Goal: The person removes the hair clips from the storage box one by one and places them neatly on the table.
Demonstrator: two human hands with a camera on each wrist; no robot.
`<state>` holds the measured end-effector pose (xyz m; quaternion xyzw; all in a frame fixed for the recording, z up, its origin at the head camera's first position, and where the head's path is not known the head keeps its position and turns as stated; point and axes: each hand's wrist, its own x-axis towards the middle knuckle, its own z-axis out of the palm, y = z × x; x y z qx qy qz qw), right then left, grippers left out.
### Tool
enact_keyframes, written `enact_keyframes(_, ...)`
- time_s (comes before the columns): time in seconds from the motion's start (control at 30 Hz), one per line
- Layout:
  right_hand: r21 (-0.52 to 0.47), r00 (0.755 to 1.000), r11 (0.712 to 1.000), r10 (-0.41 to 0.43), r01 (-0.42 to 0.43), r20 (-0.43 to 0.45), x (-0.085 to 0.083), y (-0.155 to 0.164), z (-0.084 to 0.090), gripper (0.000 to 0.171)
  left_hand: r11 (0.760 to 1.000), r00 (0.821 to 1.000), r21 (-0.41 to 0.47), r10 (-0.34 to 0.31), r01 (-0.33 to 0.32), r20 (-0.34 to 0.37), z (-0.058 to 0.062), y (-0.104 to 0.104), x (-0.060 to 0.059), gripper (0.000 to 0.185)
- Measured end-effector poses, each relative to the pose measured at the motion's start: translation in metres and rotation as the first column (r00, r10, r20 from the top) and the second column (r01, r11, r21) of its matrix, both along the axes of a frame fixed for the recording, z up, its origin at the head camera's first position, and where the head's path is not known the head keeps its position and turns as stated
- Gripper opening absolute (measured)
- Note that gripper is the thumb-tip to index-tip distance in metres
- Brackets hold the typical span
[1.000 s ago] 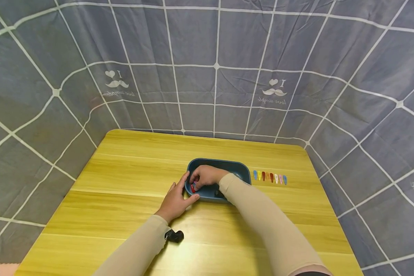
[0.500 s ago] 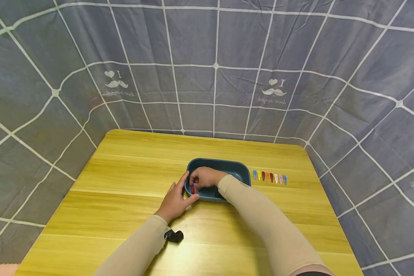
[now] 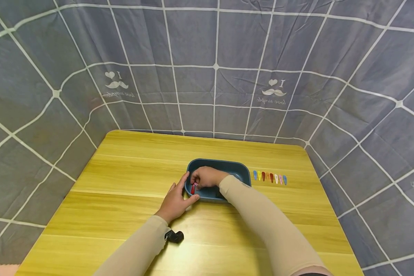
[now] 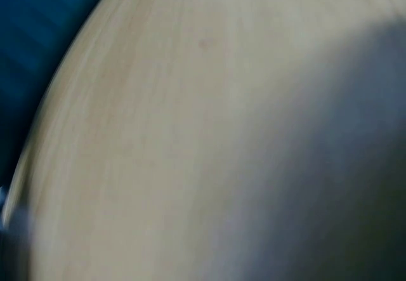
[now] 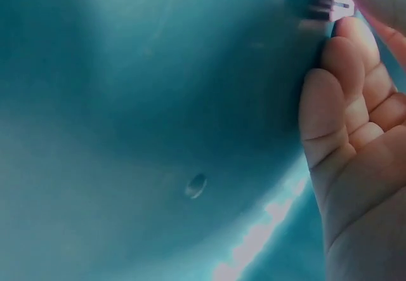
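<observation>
A dark blue, rounded plastic basin (image 3: 234, 167) sits on the table. My left hand (image 3: 173, 202) rests against its left end, fingers straight along the outside and thumb at the near rim. Inside the basin, my right hand (image 3: 207, 177) bends down with curled fingers and pinches a small pink hair clip (image 3: 196, 184). Just under those fingertips lies a red hair clip (image 3: 193, 190). The right wrist view shows the pink clip (image 5: 343, 3) partly hidden between thumb and fingers. In the left wrist view the basin's wall (image 4: 38, 46) shows, but not the hand's fingers.
Right of the basin, several hair clips (image 3: 271, 177) lie in a neat row, in blue, yellow, red, orange, white and pink. The wooden table (image 3: 131, 184) is bounded by a grey checked curtain (image 3: 193, 84). A black wrist camera (image 3: 174, 236) hangs at my left sleeve.
The red clip has turned slightly to stand more lengthwise toward me, and the pink clip shows more plainly at my right fingertips. My left hand has stayed put.
</observation>
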<state>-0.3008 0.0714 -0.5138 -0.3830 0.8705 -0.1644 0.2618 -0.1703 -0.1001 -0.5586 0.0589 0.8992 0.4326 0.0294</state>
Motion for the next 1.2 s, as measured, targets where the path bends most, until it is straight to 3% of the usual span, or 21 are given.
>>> enact_keyframes(0.37, 0.045, 0.999, 0.999, 0.017, -0.015, -0.041, 0.001, 0.000, 0.003, 0.025, 1.000, 1.000, 0.003, 0.003, -0.003, 0.003, 0.000, 0.000, 0.000, 0.097)
enact_keyframes(0.73, 0.029, 0.998, 1.000, 0.012, -0.010, -0.055, 0.003, 0.001, 0.005, 0.015, 1.000, 1.000, -0.006, 0.007, -0.007, 0.000, -0.001, 0.001, 0.000, 0.095)
enact_keyframes(1.03, -0.058, 0.992, 0.995, -0.081, 0.087, 0.092, 0.002, 0.009, 0.003, 0.016, 1.000, 1.000, -0.012, 0.004, -0.004, 0.001, -0.002, 0.001, 0.000, 0.096)
enact_keyframes(1.2, -0.100, 0.988, 0.988, -0.103, 0.114, 0.114, -0.001, 0.014, 0.004, 0.014, 1.000, 1.000, -0.008, 0.003, -0.003, -0.004, -0.001, 0.001, 0.001, 0.096)
